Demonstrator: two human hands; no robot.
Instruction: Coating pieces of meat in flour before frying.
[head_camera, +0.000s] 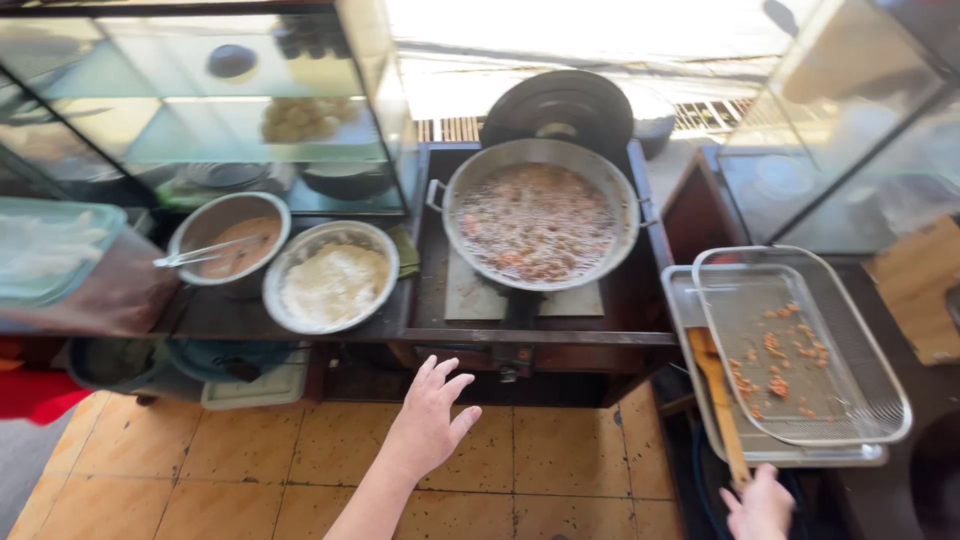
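Metal wok (540, 222) is seen full of bubbling, still-frying food. Near its front, the left hand (432, 418) is spread open, empty. Right of the wok, a wooden spatula (718, 400) is gripped by right-hand fingers (748, 492); few fried crumbs lie in the mesh tray (800, 345).

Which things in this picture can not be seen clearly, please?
Head view:
- Right hand: cut off by the bottom edge; its grip on the wooden spatula is unclear.
- Food in the frying pan: hidden by bubbling oil.
- Glass case: reflections blur its contents.
- Left hand: open, touching nothing.
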